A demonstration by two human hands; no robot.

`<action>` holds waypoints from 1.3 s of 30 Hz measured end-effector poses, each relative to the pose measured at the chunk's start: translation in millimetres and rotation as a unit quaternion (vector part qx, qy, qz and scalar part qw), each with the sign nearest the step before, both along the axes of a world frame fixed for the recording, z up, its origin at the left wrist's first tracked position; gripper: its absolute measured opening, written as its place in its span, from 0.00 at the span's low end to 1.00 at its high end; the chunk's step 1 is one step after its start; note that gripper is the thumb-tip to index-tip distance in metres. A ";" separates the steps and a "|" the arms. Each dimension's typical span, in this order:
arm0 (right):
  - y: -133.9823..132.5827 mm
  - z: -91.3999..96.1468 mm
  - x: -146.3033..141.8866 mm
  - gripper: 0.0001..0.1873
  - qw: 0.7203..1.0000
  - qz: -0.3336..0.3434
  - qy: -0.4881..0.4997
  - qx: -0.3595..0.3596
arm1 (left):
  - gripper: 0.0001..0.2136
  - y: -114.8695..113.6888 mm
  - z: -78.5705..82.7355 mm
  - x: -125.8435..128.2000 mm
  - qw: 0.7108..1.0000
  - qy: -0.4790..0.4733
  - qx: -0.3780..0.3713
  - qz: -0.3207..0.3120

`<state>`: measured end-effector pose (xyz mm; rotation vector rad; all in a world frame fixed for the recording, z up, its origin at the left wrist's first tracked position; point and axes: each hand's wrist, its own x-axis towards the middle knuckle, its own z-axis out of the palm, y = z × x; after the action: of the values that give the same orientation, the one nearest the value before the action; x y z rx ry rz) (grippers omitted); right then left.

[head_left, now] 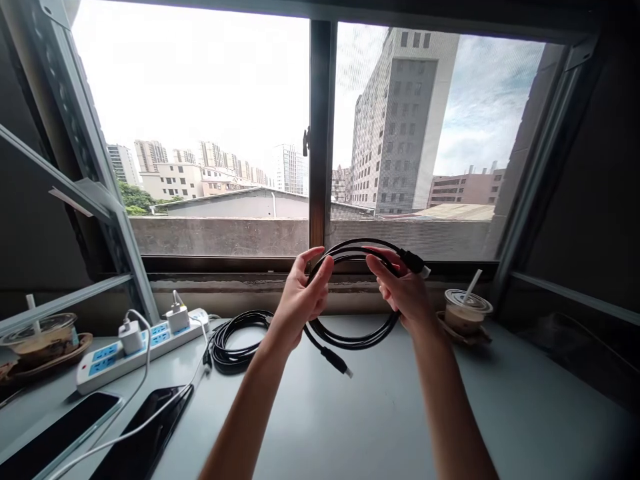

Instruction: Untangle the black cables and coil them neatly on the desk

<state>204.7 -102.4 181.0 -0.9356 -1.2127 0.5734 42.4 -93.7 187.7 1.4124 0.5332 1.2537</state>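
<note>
A black cable (357, 343), wound in several loops, is held up above the desk between my two hands. My left hand (307, 287) grips the left side of the coil, thumb on top. On the opposite side my right hand (400, 283) has its fingers round the loops, its thumb pointing up and inward. One plug (414, 261) sticks out past the right hand at the upper right. The other plug (336, 361) hangs below the coil near the left hand. Left of my left forearm, a second coiled black cable (233, 360) lies on the desk.
On the left stands a power strip (165, 347) with white chargers and cords. Two phones (60, 433) lie in front of it. A drink cup with a straw (467, 310) sits at the back right, another cup (45, 340) at far left. A window (200, 133) rises behind the desk.
</note>
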 end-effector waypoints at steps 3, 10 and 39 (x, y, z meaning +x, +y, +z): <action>2.5 -1.3 -2.6 0.28 1.000 0.012 0.026 -0.011 | 0.22 4.0 -2.8 1.8 0.993 -0.006 0.080 0.086; 6.6 -4.7 -6.2 0.24 0.987 0.141 0.060 0.047 | 0.17 16.7 -2.4 -14.2 0.978 -0.043 0.135 0.151; 15.2 -11.0 -15.6 0.27 0.970 0.238 0.016 -0.051 | 0.21 28.6 3.2 -42.2 0.951 -0.078 0.132 0.270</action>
<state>189.1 -87.2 170.0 -0.7139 -1.3958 1.0360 0.2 -65.1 190.9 1.4165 0.6889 1.9182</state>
